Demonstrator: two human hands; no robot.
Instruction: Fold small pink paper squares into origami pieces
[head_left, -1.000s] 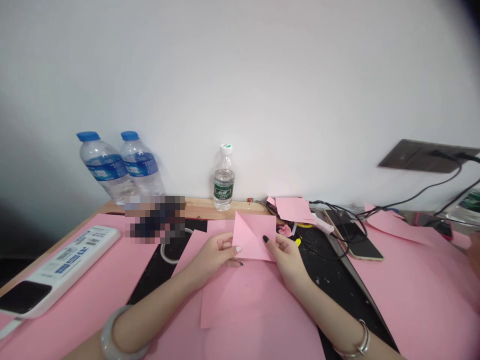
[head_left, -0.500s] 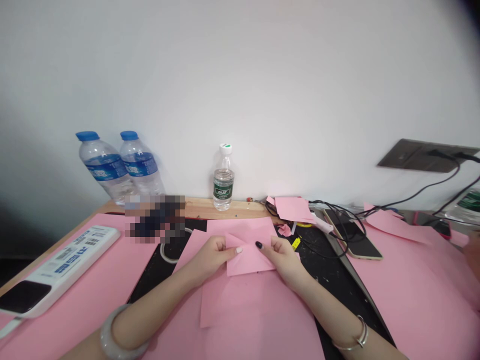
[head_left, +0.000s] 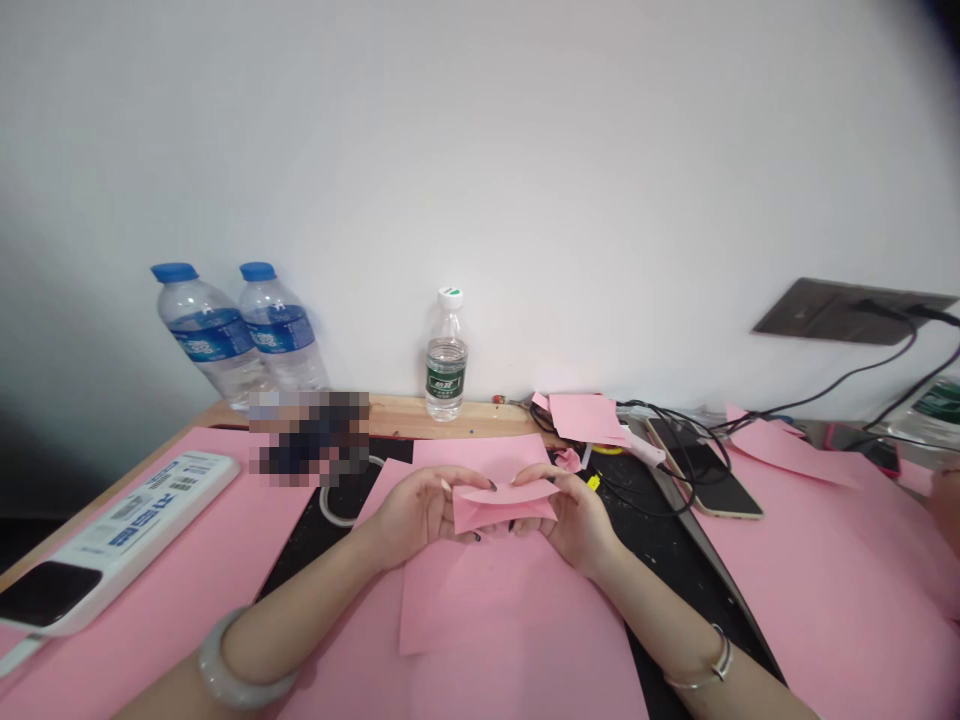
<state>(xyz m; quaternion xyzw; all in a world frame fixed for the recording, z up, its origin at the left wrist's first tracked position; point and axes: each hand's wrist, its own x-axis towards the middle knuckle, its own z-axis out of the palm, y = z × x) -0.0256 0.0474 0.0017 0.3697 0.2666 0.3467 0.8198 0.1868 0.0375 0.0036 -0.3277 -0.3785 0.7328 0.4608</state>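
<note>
Both hands hold one small pink sheet of paper (head_left: pixel 504 512) above the table, bent so that its upper edge curls over and a gap shows between two layers. My left hand (head_left: pixel 417 512) is closed on its left end, with fingers above and below. At the right end my right hand (head_left: pixel 577 515) pinches it the same way. Some fingertips are hidden behind the paper. Under the hands lie larger pink sheets (head_left: pixel 465 610), overlapping on a black mat (head_left: pixel 667 590).
Two blue-capped bottles (head_left: pixel 281 330) and a small green-labelled bottle (head_left: pixel 447 375) stand along the wall. A white power bank (head_left: pixel 150 515) lies at left. Cables, a phone (head_left: pixel 705 470) and pink scraps (head_left: pixel 585 417) are at right. Part of another person's hand (head_left: pixel 943 495) shows at the right edge.
The small pink sheet, earlier facing me nearly flat with both thumbs on it, is now tilted and bent over. My fingers have shifted to its top and bottom edges.
</note>
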